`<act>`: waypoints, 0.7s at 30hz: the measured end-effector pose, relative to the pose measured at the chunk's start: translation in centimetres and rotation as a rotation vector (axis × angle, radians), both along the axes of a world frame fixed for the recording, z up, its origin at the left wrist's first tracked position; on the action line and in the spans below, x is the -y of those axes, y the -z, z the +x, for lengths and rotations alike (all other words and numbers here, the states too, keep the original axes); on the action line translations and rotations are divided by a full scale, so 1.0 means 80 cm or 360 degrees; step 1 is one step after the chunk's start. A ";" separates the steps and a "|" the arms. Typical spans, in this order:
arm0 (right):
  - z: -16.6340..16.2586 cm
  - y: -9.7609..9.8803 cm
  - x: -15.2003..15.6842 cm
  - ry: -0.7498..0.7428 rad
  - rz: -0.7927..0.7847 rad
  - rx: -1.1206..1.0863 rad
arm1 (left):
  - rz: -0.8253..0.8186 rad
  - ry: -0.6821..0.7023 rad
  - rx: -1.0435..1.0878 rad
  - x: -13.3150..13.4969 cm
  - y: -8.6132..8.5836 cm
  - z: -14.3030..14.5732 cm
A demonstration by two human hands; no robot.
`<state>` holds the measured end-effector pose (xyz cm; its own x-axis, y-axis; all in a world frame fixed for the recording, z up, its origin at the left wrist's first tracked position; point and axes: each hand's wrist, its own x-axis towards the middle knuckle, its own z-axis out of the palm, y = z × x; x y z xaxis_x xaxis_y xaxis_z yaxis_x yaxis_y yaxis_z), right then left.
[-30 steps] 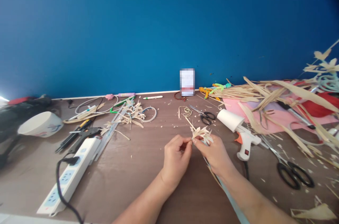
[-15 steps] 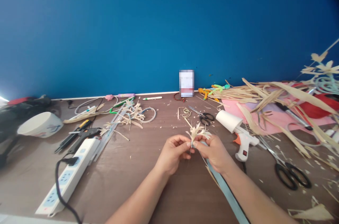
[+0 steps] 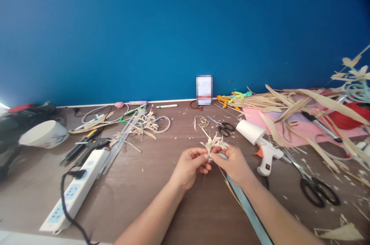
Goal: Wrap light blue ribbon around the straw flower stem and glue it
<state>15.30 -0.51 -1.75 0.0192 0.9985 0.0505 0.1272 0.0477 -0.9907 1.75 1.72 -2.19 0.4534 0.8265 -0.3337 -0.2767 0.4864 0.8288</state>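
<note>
A pale flower of dried husk [image 3: 214, 143] stands upright between my hands, petals spread above the fingertips. My left hand [image 3: 193, 166] pinches its base from the left. From the other side, my right hand [image 3: 231, 162] pinches the same base, thumb against the stem, and a light blue ribbon [image 3: 245, 202] runs from its fingers down under the right forearm. A thin husk strip [image 3: 233, 193] hangs beside the ribbon. The stem between the fingertips is mostly hidden.
At right lie a white glue gun [image 3: 267, 156] with a paper cup [image 3: 251, 131] at its nozzle, large scissors [image 3: 316, 187], and husk strips [image 3: 289, 102] on pink paper. Small scissors [image 3: 224, 125] lie ahead. A power strip [image 3: 75, 191], black glue gun [image 3: 94, 146] and white bowl [image 3: 43, 134] are left.
The flower has turned and dipped slightly between my fingers. Both hands stay almost in place, and the view has shifted a little.
</note>
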 end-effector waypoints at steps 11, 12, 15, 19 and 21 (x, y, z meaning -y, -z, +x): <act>-0.002 -0.001 0.002 0.0137 0.0002 0.0157 | 0.0022 -0.0039 -0.0068 0.000 0.002 0.000; -0.002 -0.001 0.002 0.0123 -0.0015 0.0147 | 0.0035 -0.0060 -0.0069 0.000 0.002 0.000; -0.004 0.000 0.001 0.0069 -0.0084 0.0045 | 0.0074 -0.0141 -0.0095 0.000 0.004 0.002; -0.007 0.006 0.001 -0.0021 -0.0144 -0.0211 | 0.0180 -0.0239 -0.0167 0.001 0.009 0.007; -0.008 0.009 0.001 -0.0030 -0.0201 -0.0341 | 0.0289 -0.0291 -0.0222 0.002 0.011 0.008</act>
